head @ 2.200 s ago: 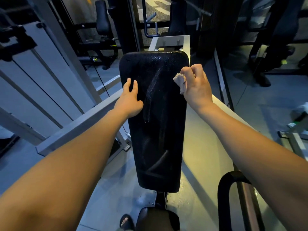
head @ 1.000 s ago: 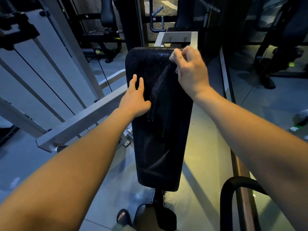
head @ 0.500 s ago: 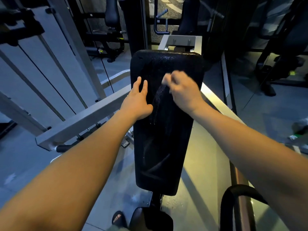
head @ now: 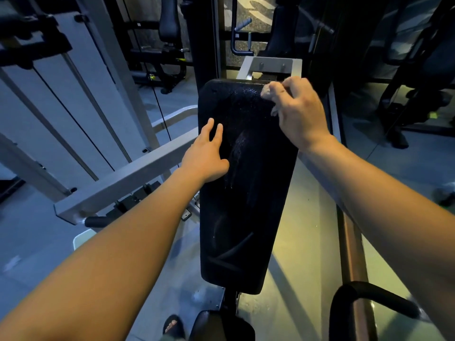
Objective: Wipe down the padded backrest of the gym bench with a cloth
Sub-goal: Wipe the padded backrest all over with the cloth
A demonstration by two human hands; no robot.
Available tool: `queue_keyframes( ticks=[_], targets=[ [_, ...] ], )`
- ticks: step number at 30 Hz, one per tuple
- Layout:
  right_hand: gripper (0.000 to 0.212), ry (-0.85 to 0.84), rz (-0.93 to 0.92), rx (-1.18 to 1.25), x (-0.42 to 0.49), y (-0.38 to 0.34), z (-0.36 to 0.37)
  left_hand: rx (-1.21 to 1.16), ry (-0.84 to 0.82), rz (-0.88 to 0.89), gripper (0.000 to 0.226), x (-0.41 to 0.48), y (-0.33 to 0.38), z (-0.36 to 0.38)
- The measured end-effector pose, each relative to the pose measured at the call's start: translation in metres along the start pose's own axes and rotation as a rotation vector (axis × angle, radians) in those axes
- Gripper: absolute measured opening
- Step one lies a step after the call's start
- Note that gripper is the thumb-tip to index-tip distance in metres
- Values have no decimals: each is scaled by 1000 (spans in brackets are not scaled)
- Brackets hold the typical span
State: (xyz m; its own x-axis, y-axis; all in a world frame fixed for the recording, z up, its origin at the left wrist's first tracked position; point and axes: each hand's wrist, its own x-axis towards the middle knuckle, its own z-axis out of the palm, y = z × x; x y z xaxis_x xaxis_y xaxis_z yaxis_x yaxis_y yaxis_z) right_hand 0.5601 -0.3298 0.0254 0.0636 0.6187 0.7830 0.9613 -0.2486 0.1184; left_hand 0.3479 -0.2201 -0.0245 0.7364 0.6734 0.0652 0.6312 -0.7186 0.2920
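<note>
Right hand (head: 299,112): fingers curled round a bunched cloth (head: 267,91), pressed at the top right corner of the pad (head: 246,193). Left hand (head: 205,155): fingers straight, resting flat on the pad's left edge, mid-height, well apart from the right. Pad: long axis runs from the hands down toward the person, so most unwiped length probably lies below the cloth hand.

A pale grey metal frame (head: 128,178) fills the left of the picture, above a grey floor (head: 32,237). Dark gym machines (head: 170,25) stand dimly lit along the top. A yellowish patch of light (head: 307,217) lies on the floor at lower right.
</note>
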Motion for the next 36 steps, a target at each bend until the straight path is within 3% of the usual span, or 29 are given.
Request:
queue_keyframes(
  ticks=[4, 7, 13, 17, 21, 24, 29, 32, 36],
  targets=[
    [25, 30, 35, 72, 9, -18, 10, -8, -14, 18, 96, 0, -3, -2],
    [33, 24, -15, 122, 33, -47, 25, 15, -29, 32, 97, 3, -8, -6],
    [25, -95, -178, 47, 67, -72, 31, 4, -24, 37, 95, 5, -12, -8],
    [29, -168, -139, -81, 50, -23, -1, -32, 46, 97, 72, 10, -16, -19],
    [33, -295, -134, -82, 37, 0, -27, -224, 244, 65, 45, 22, -17, -40],
    [38, -330, -83, 37, 39, 3, -28, -304, 298, -7, 50, 35, -22, -50],
    [21, -257, -34, 137, 51, -13, -2, -316, 163, -36, 60, 54, -34, -46],
    [17, -249, -5, 157, 66, -27, 11, -308, 163, -48, 71, 58, -40, -40],
    [11, -300, 23, 221, 98, -43, 31, -359, 208, -68, 61, 65, -43, -35]
  ],
)
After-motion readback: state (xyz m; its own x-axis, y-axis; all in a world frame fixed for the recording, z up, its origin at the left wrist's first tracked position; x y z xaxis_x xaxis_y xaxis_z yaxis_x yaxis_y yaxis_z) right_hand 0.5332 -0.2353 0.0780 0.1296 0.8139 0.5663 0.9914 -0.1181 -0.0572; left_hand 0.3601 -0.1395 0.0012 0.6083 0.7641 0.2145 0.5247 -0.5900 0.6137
